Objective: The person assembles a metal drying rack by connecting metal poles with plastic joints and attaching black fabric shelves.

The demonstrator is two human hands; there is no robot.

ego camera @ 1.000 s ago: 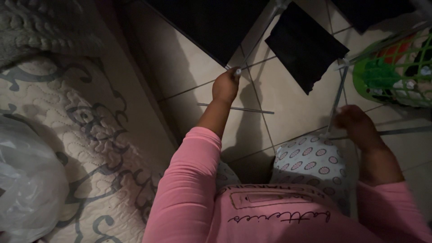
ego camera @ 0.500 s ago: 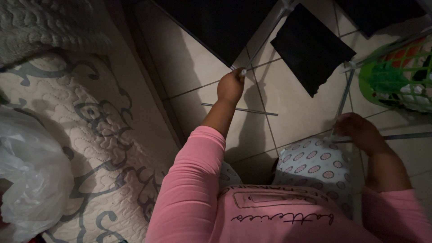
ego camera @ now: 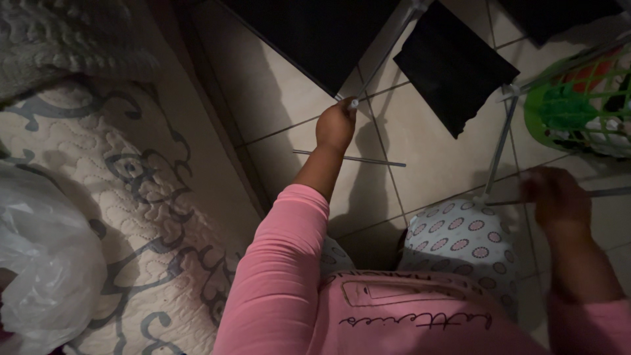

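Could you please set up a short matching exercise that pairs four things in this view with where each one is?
Things:
1. green basket
2. white plastic bag
3. black cloth
4. left hand

Places:
A. lower left, on the patterned quilt
B. at the end of a thin metal rod
C. far right, on the tiled floor
D. hanging over the rack, upper middle

Pairs: 1-C, 2-A, 3-D, 4-B

Head view, steeply down, close

Both hands (ego camera: pixel 336 125) on rack rods (ego camera: pixel 380 54)
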